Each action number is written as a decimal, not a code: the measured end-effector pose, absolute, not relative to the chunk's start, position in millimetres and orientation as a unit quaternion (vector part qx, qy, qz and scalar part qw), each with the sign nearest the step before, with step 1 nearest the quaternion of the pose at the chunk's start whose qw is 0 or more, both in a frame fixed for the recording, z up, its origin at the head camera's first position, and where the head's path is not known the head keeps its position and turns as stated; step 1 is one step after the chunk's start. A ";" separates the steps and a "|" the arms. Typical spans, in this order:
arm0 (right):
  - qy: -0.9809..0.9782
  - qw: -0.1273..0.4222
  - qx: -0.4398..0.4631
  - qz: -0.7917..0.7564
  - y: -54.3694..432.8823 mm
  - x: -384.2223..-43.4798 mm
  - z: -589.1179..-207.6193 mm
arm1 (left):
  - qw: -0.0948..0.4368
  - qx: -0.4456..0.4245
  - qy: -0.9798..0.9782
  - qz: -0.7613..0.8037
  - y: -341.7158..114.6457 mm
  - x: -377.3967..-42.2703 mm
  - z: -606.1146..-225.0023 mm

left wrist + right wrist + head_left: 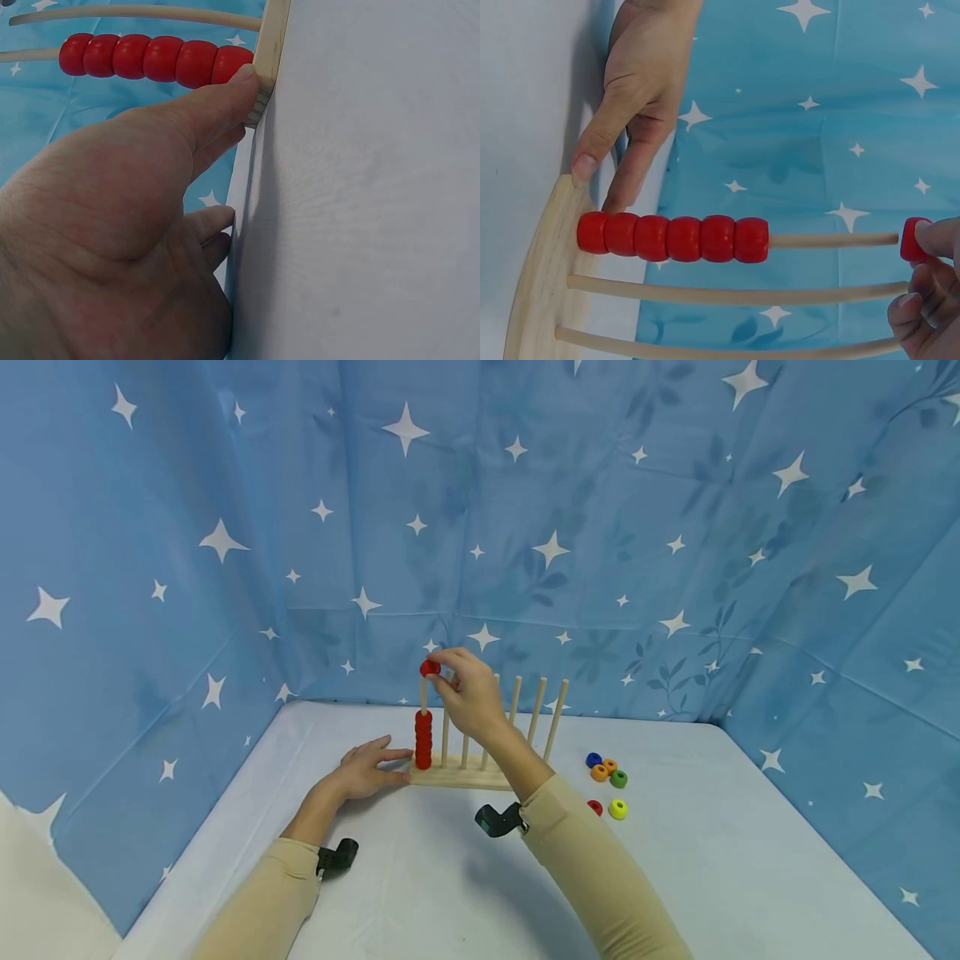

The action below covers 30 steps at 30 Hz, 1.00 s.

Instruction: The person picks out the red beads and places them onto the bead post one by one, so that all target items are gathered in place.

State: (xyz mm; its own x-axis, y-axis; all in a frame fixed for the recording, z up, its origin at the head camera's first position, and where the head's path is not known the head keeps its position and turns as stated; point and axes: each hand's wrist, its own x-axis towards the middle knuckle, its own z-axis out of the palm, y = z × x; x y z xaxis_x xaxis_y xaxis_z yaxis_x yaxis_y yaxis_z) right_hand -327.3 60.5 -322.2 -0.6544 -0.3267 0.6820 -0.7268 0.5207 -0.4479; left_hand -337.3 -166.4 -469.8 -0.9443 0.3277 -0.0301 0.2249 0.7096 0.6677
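Between thumb and fingertips my right hand (474, 700) pinches a red bead (913, 240). It is at the tip of the leftmost peg (832, 241) of a wooden peg rack (461, 777); in the right wrist view a slight gap shows between bead and peg. Lower on that peg sits a stack of several red beads (423, 740), reaching down to the base. My left hand (366, 770) holds the left end of the base, thumb (238, 86) at the front and index finger behind. The other pegs (556, 720) carry no beads.
Right of the rack, loose beads lie on the white tablecloth (735, 860): a blue bead (594, 760), two orange beads (599, 772), a green bead (618, 778), a red bead (595, 807) and a yellow bead (618, 809). A blue star-patterned curtain (480, 510) surrounds the table.
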 end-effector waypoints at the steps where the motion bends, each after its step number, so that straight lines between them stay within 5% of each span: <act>1: -0.831 0.267 0.318 0.371 60.1 -327.1 -322.4 | 0.074 0.149 0.921 0.351 -166.2 -337.1 -469.6; 30: -0.868 0.273 0.285 0.301 50.0 -330.5 -319.0 | 0.075 0.154 0.923 0.346 -166.4 -336.7 -469.4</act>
